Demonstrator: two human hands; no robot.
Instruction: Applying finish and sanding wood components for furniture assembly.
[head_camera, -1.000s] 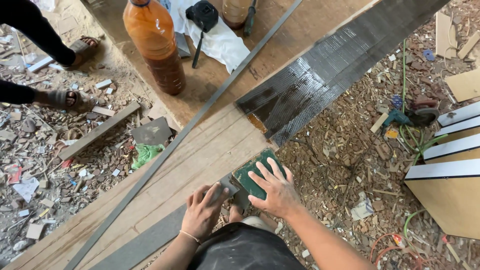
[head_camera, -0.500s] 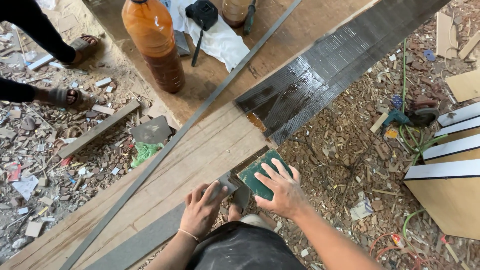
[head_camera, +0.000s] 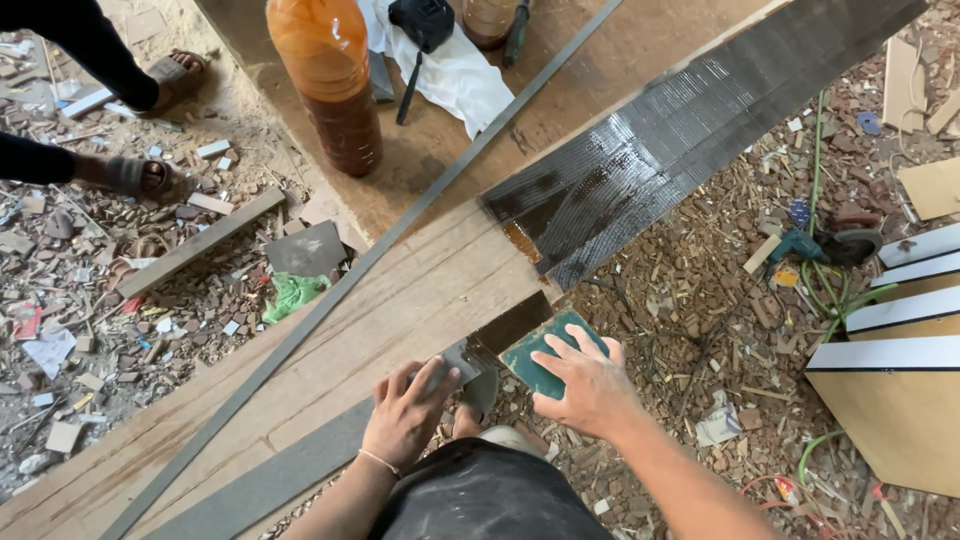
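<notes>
Two sandalled feet of another person stand far left on a floor littered with wood scraps, with a loose wooden slat and a crumpled green rag lying just short of the bench. Moving right, a long wooden plank runs diagonally up the view, and a thin grey metal strip lies along it, reaching up past an orange-brown bottle and a white cloth with a black tool on top. At the near end, the left hand is pressed flat on the plank's lower edge, fingers spread and slightly curled, tips touching a grey strip there; a thin band sits at the wrist, and the hand grips nothing that I can see. Just beside it, the right hand lies palm down on a green sanding pad, fingers splayed wide over it, pushing it against the plank's cut end rather than closing round it. Up and right from there, the plank wears a glossy black woven sheet, wet-looking where it meets bare wood. Farther right, green cable winds through the wood chips, and white-edged boards are stacked at the frame's edge.
</notes>
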